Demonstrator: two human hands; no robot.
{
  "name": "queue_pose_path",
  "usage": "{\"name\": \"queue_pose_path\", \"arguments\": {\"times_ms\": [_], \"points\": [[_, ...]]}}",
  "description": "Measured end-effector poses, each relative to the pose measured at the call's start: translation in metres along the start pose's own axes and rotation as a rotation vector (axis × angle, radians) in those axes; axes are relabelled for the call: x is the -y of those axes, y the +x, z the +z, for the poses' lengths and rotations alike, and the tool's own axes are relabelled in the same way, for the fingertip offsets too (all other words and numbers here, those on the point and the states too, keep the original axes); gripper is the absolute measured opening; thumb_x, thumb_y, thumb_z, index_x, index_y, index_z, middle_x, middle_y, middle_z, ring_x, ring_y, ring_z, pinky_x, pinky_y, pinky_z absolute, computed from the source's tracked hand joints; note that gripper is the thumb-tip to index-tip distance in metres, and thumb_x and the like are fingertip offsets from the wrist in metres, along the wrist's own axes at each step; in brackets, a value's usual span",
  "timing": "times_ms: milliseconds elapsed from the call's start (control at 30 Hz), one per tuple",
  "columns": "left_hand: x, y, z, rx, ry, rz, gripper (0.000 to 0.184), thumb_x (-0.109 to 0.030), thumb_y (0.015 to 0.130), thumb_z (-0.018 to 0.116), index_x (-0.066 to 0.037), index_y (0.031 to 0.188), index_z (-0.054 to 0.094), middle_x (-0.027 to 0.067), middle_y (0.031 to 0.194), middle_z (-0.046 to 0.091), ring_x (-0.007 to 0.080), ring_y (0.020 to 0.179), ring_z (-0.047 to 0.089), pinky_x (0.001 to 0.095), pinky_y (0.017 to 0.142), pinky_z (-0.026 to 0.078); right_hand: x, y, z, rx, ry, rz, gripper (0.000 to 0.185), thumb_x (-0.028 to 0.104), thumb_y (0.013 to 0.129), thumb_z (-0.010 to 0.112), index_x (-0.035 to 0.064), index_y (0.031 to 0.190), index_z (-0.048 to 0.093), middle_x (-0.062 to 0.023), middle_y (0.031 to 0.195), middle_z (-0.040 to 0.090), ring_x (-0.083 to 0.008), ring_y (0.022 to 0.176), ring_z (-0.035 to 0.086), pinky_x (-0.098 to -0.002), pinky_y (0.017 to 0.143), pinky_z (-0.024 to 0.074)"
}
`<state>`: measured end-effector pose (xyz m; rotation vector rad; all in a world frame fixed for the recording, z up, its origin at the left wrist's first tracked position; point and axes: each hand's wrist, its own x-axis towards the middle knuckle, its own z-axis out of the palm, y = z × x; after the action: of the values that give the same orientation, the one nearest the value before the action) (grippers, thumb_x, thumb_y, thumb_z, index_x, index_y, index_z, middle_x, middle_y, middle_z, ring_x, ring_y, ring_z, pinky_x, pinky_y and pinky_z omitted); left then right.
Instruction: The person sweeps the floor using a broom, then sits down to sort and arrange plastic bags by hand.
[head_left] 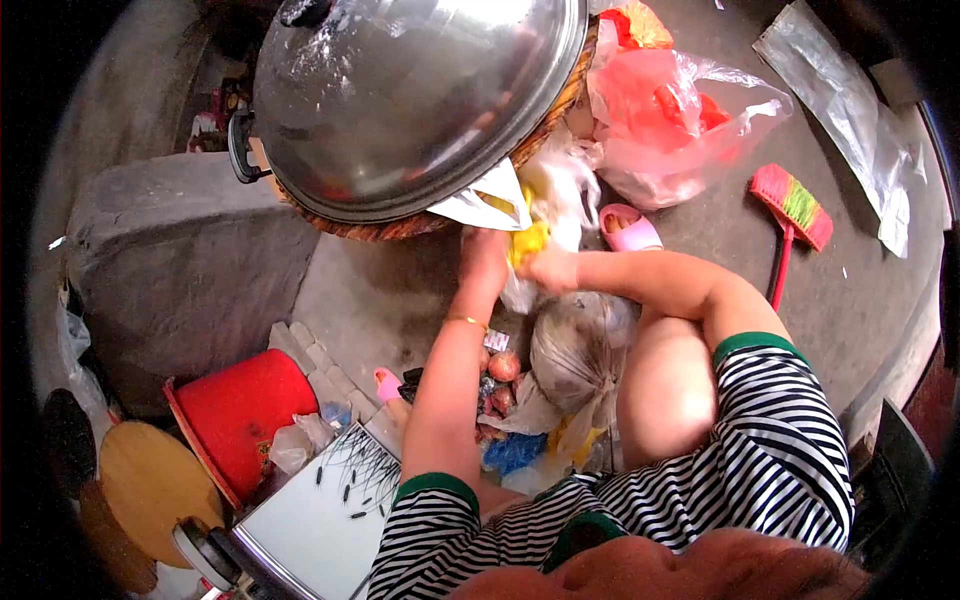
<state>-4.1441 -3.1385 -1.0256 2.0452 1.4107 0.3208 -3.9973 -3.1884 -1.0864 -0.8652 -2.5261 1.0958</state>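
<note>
My left hand [484,252] reaches under the rim of a large lidded pan [420,100]. A white plastic flap [492,204] covers its fingers, so their grip is hidden. My right hand [550,268] is closed on a crumpled yellow plastic bag [528,240], close beside the left hand. White plastic bags [568,195] lie bunched just beyond it. Below my hands, a tied, cloudy plastic bag [572,345] bulges with contents I cannot make out. Several onions [504,366] lie to its left, among other bags.
A red-and-clear plastic bag [665,120] stands at the upper right, near a broom [792,207]. Pink slippers [630,228] are on my feet. A grey block [190,250], a red bucket [240,410] and a white-topped surface [335,510] are on the left.
</note>
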Motion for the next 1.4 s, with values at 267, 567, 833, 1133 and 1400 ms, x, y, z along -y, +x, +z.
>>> {"name": "queue_pose_path", "arguments": {"times_ms": [267,567,833,1133,1400], "points": [[0.063,-0.129,0.063,0.224,-0.477,-0.332,0.028,-0.018,0.088,0.041,0.001,0.104,0.055,0.0159,0.102,0.058,0.0267,0.092,0.055,0.0349,0.081,0.044,0.08,0.003,-0.1,-0.004,0.074,0.249,0.037,0.017,0.065,0.058,0.0017,0.099,0.054,-0.023,0.088,0.056,-0.0387,0.083,0.055,-0.0444,0.067,0.0478],[0.046,-0.178,0.017,0.732,-0.021,-0.039,0.015,-0.005,0.071,0.056,-0.004,0.085,0.062,0.0137,0.098,0.06,0.0313,0.084,0.058,0.0361,0.076,0.047,-0.1,0.091,-0.148,-0.467,-0.332,0.565,0.024,0.017,0.064,0.057,0.0009,0.081,0.061,-0.0197,0.081,0.058,-0.0337,0.082,0.057,-0.0427,0.069,0.0479],[-0.025,-0.092,-0.068,0.318,0.022,-0.369,0.022,-0.016,0.078,0.056,-0.001,0.094,0.058,0.0157,0.095,0.058,0.0302,0.093,0.054,0.0357,0.084,0.043,-0.175,0.074,-0.054,-0.149,-0.384,0.374,0.022,0.019,0.067,0.056,0.0021,0.079,0.063,-0.0184,0.079,0.06,-0.0313,0.082,0.06,-0.0412,0.074,0.0485],[-0.052,0.03,-0.029,-0.074,0.183,0.183,0.074,-0.018,0.071,0.062,-0.001,0.133,0.027,0.024,0.138,0.025,0.0392,0.129,0.02,0.0438,0.107,0.016,-0.005,-0.025,0.032,0.442,0.09,-0.206,0.03,0.016,0.061,0.057,0.0061,0.088,0.065,-0.018,0.086,0.063,-0.0321,0.083,0.06,-0.0403,0.073,0.0483],[0.01,0.001,0.059,0.576,-0.141,-0.171,0.044,-0.01,0.072,0.056,0.0,0.115,0.051,0.0217,0.119,0.049,0.0317,0.112,0.046,0.0367,0.096,0.036,0.068,-0.034,-0.097,0.426,0.441,-0.054,0.054,0.025,0.072,0.061,0.0099,0.123,0.049,-0.0206,0.107,0.057,-0.035,0.101,0.053,-0.0393,0.088,0.0412]]}}
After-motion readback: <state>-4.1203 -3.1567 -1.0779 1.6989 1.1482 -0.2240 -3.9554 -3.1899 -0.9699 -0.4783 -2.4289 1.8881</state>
